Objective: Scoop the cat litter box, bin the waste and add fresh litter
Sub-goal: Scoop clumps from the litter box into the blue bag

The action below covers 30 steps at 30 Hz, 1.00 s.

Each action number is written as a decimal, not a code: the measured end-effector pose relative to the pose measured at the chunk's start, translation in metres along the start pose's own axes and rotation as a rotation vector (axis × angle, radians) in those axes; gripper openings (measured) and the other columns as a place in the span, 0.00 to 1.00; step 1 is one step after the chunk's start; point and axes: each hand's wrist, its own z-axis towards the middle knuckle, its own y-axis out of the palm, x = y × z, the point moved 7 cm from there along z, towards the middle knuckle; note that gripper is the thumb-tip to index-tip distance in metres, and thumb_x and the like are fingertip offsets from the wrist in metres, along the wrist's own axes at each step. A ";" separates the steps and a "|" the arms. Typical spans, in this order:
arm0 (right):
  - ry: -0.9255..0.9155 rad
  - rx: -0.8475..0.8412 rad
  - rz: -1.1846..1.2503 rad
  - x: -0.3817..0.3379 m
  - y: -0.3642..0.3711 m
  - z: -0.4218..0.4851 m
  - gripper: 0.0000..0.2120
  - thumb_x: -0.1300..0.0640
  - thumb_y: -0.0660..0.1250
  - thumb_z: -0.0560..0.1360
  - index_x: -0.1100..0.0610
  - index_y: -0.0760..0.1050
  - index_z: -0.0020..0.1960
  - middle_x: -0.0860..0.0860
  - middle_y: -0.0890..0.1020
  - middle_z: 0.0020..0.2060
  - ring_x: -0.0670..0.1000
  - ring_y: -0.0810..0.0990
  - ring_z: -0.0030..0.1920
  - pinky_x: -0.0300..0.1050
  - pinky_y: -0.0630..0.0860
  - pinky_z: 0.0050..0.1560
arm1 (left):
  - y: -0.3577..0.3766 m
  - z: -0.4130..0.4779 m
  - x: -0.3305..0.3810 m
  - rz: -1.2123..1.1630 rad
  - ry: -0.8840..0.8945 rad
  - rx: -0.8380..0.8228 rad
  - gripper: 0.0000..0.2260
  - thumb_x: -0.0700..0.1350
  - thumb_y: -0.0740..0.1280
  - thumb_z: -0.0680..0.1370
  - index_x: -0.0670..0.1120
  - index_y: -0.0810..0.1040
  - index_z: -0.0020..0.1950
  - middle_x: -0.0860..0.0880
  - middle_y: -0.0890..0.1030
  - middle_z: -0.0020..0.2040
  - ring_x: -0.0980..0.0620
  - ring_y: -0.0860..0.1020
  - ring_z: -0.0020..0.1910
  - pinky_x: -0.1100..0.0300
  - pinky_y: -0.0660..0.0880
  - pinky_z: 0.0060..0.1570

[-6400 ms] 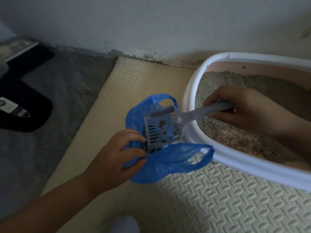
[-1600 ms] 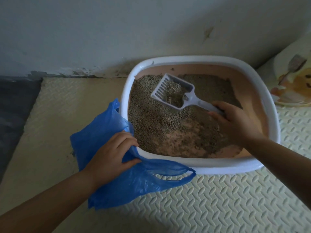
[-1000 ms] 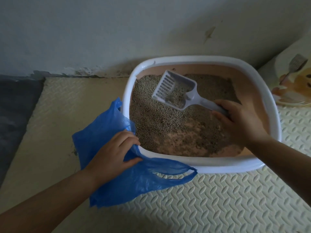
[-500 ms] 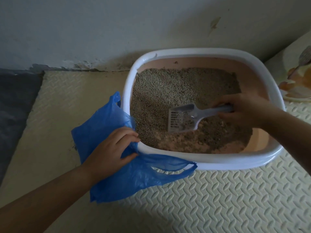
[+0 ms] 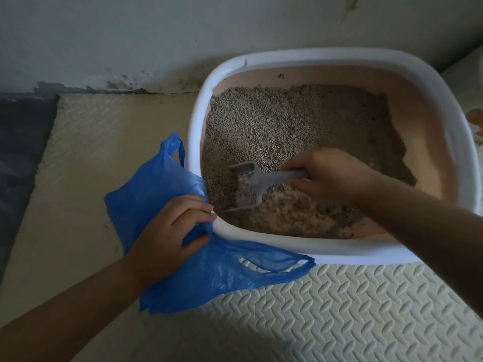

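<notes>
- Right hand (image 5: 332, 176) grips a grey scoop (image 5: 249, 185) dug into litter (image 5: 274, 126) near the litter box (image 5: 287, 58)'s front left corner.
- Left hand (image 5: 167, 231) clutches a blue bag (image 5: 209, 270) against the box's corner, on the foam mat (image 5: 339, 309).
- A wall (image 5: 130, 35) stands behind.

No legible text, labels, brands or numbers anywhere in view.

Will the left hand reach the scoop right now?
Probably yes: the scoop sits just over the box rim from the left hand, nothing between, though that hand grips the blue bag.
</notes>
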 end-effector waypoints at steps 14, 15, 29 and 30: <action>0.255 -0.008 0.379 0.044 0.030 -0.010 0.11 0.53 0.65 0.77 0.48 0.74 0.60 0.48 0.81 0.45 0.50 0.78 0.44 0.47 0.74 0.46 | 0.000 0.002 0.003 0.035 0.011 0.032 0.15 0.51 0.62 0.80 0.40 0.81 0.52 0.46 0.78 0.54 0.55 0.71 0.62 0.64 0.63 0.68; 0.274 0.027 0.360 0.049 0.023 -0.014 0.12 0.52 0.65 0.77 0.47 0.73 0.60 0.48 0.81 0.45 0.49 0.78 0.44 0.47 0.74 0.45 | 0.000 0.002 0.003 0.033 0.014 0.036 0.16 0.51 0.62 0.80 0.40 0.81 0.52 0.47 0.77 0.54 0.55 0.71 0.62 0.64 0.63 0.68; 0.313 0.297 0.102 0.046 -0.044 -0.084 0.13 0.56 0.66 0.76 0.50 0.75 0.60 0.40 0.73 0.40 0.42 0.71 0.37 0.32 0.64 0.37 | -0.001 0.002 0.002 -0.030 -0.045 -0.014 0.22 0.59 0.57 0.80 0.44 0.80 0.54 0.51 0.77 0.55 0.65 0.66 0.66 0.70 0.62 0.67; 0.307 0.304 0.107 0.046 -0.045 -0.085 0.13 0.55 0.66 0.76 0.50 0.75 0.60 0.40 0.74 0.40 0.42 0.71 0.37 0.36 0.66 0.37 | -0.001 0.002 0.002 -0.032 -0.045 -0.016 0.22 0.59 0.56 0.80 0.44 0.80 0.54 0.51 0.77 0.55 0.65 0.66 0.65 0.69 0.62 0.67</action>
